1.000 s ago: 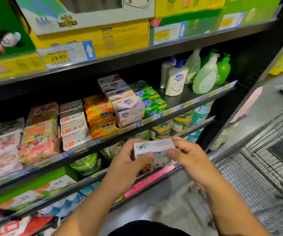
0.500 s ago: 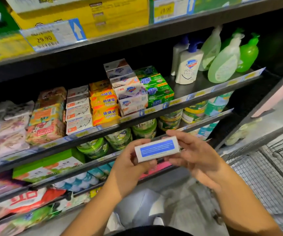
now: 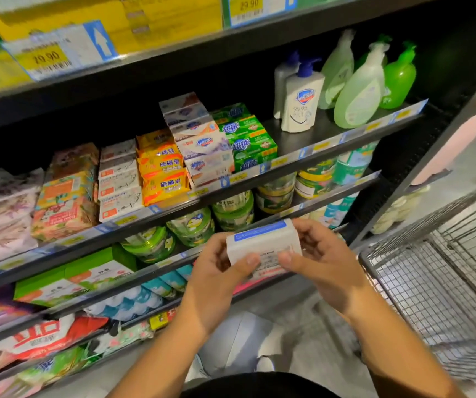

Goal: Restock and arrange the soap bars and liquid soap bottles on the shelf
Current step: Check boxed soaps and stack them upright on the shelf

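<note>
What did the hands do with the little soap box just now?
The soap box was rolled over: its blue label now faces up and a printed white side faces the camera. The left hand and right hand kept holding it. The soap bars and bottles on the shelf stayed put.

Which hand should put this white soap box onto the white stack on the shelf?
Left, probably. Both hands grip the white soap box, but the white box stack lies up and leftward, nearer the left hand; the right hand would cross over.
</note>
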`<action>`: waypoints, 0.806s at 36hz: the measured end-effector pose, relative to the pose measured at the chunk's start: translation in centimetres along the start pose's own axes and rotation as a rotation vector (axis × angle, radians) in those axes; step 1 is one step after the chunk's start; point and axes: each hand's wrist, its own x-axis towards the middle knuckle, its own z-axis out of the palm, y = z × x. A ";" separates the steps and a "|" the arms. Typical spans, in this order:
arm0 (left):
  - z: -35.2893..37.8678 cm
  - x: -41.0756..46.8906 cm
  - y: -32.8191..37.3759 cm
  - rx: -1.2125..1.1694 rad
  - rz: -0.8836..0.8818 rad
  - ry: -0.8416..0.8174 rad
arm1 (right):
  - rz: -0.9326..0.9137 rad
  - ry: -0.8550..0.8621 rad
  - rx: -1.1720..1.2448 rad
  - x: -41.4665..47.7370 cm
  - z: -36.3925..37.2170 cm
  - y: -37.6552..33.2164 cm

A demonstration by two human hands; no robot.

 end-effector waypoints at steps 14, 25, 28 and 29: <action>1.7 -1.9 0.8 0.390 0.233 -0.135 | 0.110 -0.026 -0.024 -3.7 2.3 3.8; 0.5 -1.9 0.5 0.485 0.253 -0.163 | -0.018 0.141 -0.081 -4.4 -3.2 -1.6; 1.2 -2.1 -0.3 0.525 0.184 -0.247 | -0.130 0.163 -0.103 -4.6 -2.2 -3.0; 1.5 -2.2 -0.4 0.544 0.169 -0.283 | -0.163 0.160 -0.162 -4.7 -1.5 -3.3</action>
